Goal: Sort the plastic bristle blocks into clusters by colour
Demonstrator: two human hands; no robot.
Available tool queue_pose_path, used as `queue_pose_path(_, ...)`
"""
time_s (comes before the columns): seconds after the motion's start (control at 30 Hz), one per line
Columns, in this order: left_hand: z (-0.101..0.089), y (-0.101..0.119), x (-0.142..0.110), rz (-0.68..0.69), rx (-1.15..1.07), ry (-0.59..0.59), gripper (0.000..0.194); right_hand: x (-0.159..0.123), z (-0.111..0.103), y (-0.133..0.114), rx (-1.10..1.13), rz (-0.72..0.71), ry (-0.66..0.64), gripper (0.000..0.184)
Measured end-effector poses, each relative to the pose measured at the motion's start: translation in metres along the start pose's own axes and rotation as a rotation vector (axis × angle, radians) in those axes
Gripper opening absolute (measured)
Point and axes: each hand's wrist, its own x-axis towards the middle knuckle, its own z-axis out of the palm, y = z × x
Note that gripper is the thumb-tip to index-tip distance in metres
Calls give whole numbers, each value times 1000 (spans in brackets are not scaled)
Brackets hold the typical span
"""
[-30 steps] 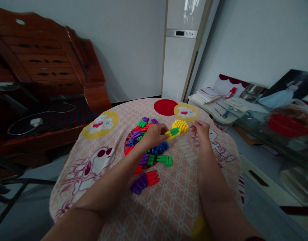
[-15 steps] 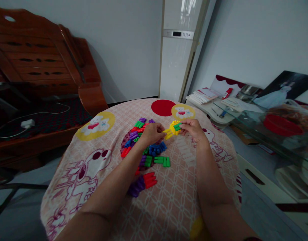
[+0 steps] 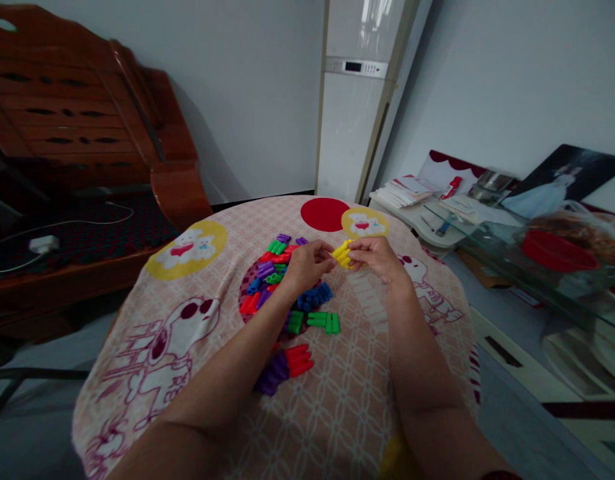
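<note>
The left hand and right hand pinch yellow peg-shaped toy blocks between them, over the tablecloth — 1 skewed push at either end could slip them loose toward the blue blocks.

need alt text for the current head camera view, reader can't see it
A person's left hand and right hand hold yellow, tube-shaped plastic blocks between them above a patterned pink tablecloth. Red, purple, green and blue plastic blocks lie near the left hand; a carved brown wooden bench stands at left.
</note>
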Motion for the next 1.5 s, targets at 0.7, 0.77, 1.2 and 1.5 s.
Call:
queue_pose_path(0.7, -51, 6, 6, -59, 26, 259, 26, 3, -37, 30, -940, -114, 206, 31)
queue_pose_path(0.77, -54, 5, 6, -63, 19, 273, 27, 3, -36, 31, -953, -124, 196, 31)
queue_pose_path(1.2, -44, 10, 3, 18, 141, 164, 19, -2, -21, 4, -1048, -72, 110, 12)
queue_pose_path(1.5, -43, 9, 2, 25, 203, 141, 22, -5, 39, -3, -1423, 156, -135, 33)
